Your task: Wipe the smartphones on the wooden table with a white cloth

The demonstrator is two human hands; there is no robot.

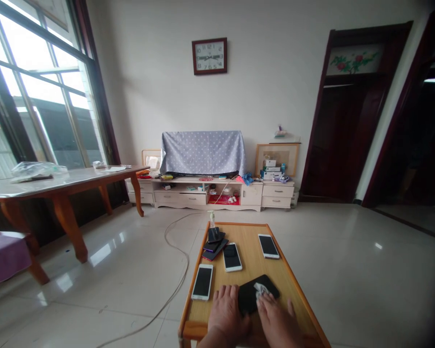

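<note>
A black phone point(252, 295) lies on a small wooden table point(293, 285) right in front of me. My left hand point(226, 311) rests flat beside the phone's left edge, fingers stretched out and touching it. My right hand point(275, 316) presses a small crumpled white wipe point(261, 290) onto the phone's screen. Three white phones point(203, 282) point(232, 256) point(268, 246) lie face up further along the table. A stack of dark phones point(214, 246) and a small spray bottle point(212, 219) stand at the far left end.
A white cable point(177, 251) snakes over the tiled floor left of the small table. A long wooden table point(61, 186) stands by the window at left, a purple-cushioned seat point(3, 256) in front of it. A low TV cabinet point(210, 193) lines the far wall; dark doorways open at right.
</note>
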